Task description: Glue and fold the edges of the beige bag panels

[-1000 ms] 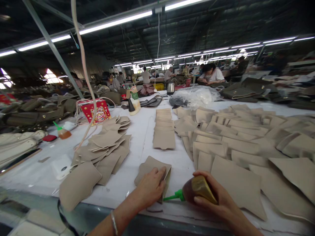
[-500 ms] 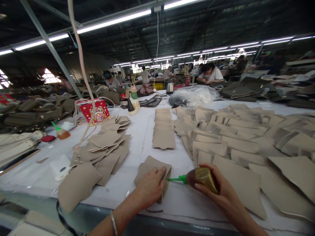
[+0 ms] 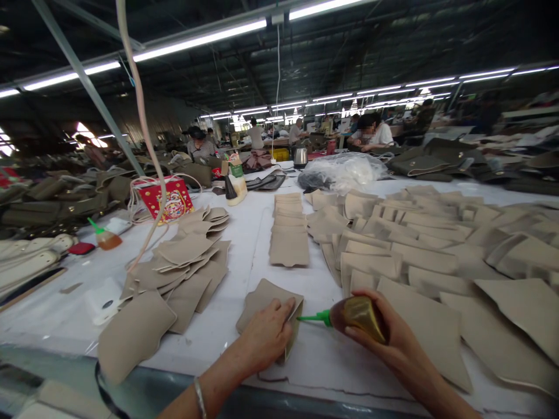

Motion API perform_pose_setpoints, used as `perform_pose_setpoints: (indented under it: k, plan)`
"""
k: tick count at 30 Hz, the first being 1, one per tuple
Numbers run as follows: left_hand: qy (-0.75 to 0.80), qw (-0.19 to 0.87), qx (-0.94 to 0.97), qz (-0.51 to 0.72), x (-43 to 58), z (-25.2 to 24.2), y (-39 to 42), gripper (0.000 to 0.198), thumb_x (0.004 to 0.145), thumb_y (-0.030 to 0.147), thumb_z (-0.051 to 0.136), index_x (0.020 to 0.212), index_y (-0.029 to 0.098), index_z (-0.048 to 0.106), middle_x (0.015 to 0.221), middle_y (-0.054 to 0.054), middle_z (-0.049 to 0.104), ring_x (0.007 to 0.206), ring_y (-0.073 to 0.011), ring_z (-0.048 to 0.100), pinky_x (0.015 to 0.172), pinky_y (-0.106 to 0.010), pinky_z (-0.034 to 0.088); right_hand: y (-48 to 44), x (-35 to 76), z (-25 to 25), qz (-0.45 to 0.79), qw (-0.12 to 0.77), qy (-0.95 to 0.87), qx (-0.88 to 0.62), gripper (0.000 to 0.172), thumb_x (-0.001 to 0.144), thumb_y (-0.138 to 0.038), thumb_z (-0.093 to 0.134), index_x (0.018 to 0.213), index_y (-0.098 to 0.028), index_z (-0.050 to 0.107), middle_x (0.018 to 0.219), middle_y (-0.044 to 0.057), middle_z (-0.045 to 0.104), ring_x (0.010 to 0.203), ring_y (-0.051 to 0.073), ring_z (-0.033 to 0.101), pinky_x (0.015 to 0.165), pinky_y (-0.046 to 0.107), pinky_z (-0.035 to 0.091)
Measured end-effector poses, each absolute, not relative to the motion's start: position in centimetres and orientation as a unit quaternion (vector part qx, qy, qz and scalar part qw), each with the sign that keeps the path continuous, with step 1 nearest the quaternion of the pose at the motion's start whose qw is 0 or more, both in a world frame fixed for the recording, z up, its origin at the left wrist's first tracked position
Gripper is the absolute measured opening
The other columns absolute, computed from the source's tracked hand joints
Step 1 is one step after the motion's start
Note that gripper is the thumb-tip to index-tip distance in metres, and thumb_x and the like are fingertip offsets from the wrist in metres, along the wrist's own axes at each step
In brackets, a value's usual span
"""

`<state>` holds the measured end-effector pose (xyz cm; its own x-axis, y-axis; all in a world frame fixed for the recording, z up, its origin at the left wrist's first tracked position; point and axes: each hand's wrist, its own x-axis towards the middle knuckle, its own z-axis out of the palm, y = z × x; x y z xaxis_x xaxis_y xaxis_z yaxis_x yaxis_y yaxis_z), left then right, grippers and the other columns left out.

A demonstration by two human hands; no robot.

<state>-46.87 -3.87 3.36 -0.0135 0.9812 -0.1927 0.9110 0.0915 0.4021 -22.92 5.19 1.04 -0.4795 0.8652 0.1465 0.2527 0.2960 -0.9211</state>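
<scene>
My right hand [image 3: 386,331] wraps around a squeeze bottle [image 3: 360,317] of amber-brown liquid, tipped on its side. Its thin green nozzle [image 3: 312,318] points left, with the tip at the right edge of a beige leather piece [image 3: 262,299]. That piece lies near the table's front edge, and my left hand [image 3: 271,331] grips it there. My left index finger stretches toward its upper right corner; the thumb is hidden. Along the right side, the piece's edge appears raised or folded, showing a layer beneath.
Overlapping beige pieces [image 3: 196,250] lie to the left, a neat row [image 3: 289,247] ahead, and many more [image 3: 419,256] to the right. A second green-tipped bottle [image 3: 107,240], a red bag [image 3: 168,199] and a hanging cable [image 3: 151,145] are leftward. Clear plastic [image 3: 345,170] and co-workers are farther back.
The view has shifted very slightly. Both hands, the bottle and the leather piece keep nearly the same positions, with the nozzle tip still at the piece's right edge.
</scene>
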Motion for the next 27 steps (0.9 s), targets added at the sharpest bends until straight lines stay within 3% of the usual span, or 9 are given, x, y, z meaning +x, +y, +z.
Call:
perform_pose_setpoints:
  k: [5,10,16,27]
  plan:
    - [0.707,0.215,0.669,0.079,-46.9,3.5,-3.9,0.058,0.088,0.025,0.026,0.145,0.017,0.036,0.113,-0.012,0.057,0.097,-0.0267,0.061,0.089,-0.039,0.046,5.1,-22.6,0.7,0.505,0.303,-0.73,-0.346,0.054,0.074,-0.048,0.071,0.118,-0.024,0.051,0.105,0.005,0.065,0.093,0.028,0.063,0.081,0.036,0.051]
    - [0.707,0.219,0.668,0.077,-46.9,3.4,-3.8,0.058,0.088,0.023,0.026,0.145,0.019,0.035,0.114,-0.011,0.057,0.098,-0.0254,0.06,0.09,-0.037,0.045,5.4,-22.8,1.4,0.453,0.334,-0.733,-0.382,0.053,0.076,-0.047,0.07,0.118,-0.024,0.048,0.111,0.006,0.061,0.098,0.027,0.06,0.091,0.038,0.046]
    - [0.709,0.228,0.662,0.085,-46.8,3.4,-3.9,0.058,0.089,0.027,0.028,0.146,0.019,0.035,0.117,-0.012,0.056,0.1,-0.0273,0.06,0.092,-0.039,0.044,3.8,-23.1,0.7,0.536,0.299,-0.709,-0.346,0.055,0.072,-0.048,0.071,0.117,-0.024,0.051,0.105,0.004,0.063,0.091,0.027,0.062,0.085,0.037,0.049]
    - [0.701,0.243,0.663,0.101,-47.1,3.5,-3.5,0.056,0.088,0.022,0.028,0.143,0.022,0.041,0.113,-0.009,0.058,0.103,-0.0236,0.06,0.093,-0.034,0.044,6.8,-23.5,1.2,0.35,0.373,-0.772,-0.378,0.048,0.081,-0.047,0.065,0.119,-0.025,0.046,0.115,0.006,0.059,0.104,0.028,0.058,0.091,0.038,0.044]
